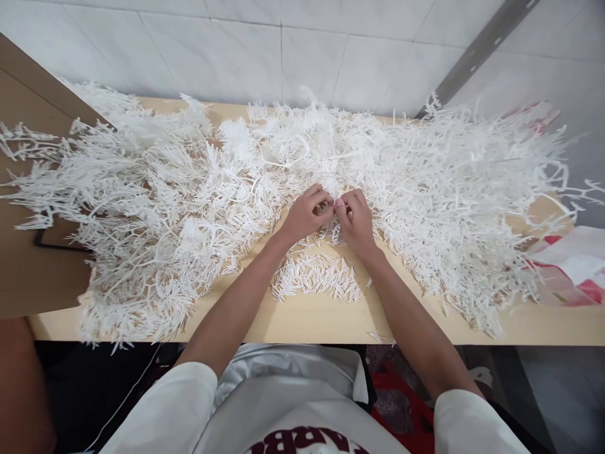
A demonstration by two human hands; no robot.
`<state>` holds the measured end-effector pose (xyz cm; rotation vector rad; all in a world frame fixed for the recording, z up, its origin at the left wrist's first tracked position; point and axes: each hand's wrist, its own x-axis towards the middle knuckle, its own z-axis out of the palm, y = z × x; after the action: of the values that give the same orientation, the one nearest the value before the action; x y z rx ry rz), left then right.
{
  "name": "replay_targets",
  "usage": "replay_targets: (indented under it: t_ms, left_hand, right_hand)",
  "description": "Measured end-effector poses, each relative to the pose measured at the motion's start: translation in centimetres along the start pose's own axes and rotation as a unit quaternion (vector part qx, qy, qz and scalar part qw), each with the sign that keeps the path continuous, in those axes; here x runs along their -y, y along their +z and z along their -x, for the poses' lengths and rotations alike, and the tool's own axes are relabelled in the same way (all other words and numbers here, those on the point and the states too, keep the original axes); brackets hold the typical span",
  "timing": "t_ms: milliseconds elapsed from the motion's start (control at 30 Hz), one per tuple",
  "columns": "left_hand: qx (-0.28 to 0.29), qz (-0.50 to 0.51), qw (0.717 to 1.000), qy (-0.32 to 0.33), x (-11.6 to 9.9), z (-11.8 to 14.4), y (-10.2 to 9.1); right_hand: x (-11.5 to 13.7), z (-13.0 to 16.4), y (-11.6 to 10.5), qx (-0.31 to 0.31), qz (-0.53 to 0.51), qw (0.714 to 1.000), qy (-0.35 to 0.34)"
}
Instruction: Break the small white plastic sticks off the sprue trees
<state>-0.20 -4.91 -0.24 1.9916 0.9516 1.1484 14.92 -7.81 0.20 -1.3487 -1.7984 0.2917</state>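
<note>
Head view, looking down at a wooden table (312, 318).

Both hands meet at frame centre. Left hand (306, 214) and right hand (355, 219) are each pinched on the same small white piece (334, 208), fingertips touching, at the near edge of the heap. What exactly sits between the fingers is too small to tell; it looks like a bit of the white plastic branches.

Branches (155, 208) cover most of the table, a tangled mass running from the left edge to the right edge of the frame, thickest at left and right, thinner behind the hands.

Just below the hands, centre of frame, lies a small loose pile of short white sticks (316, 280), separate from the tangle.

Judgement on progress: early. The stick pile is small against the mass of branches, which appears largely unworked. Most of the stripping seems left to do.

Brown board (28, 189) at left. Red-and-white bag (574, 271) at right edge. White tiled wall (307, 50) across the top.
</note>
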Motion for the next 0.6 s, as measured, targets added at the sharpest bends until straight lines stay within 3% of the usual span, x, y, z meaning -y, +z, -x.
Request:
replay_targets:
  t_ms: [167,600]
  left_hand:
    - [0.004,-0.059,0.998,-0.023,-0.28,0.16,0.14]
    - [0.008,-0.193,0.981,-0.033,-0.90,0.31,0.23]
  right_hand:
    - [-0.28,0.12,0.29,-0.012,0.040,0.999,-0.010]
    - [0.37,0.41,0.65,-0.026,0.138,0.989,0.042]
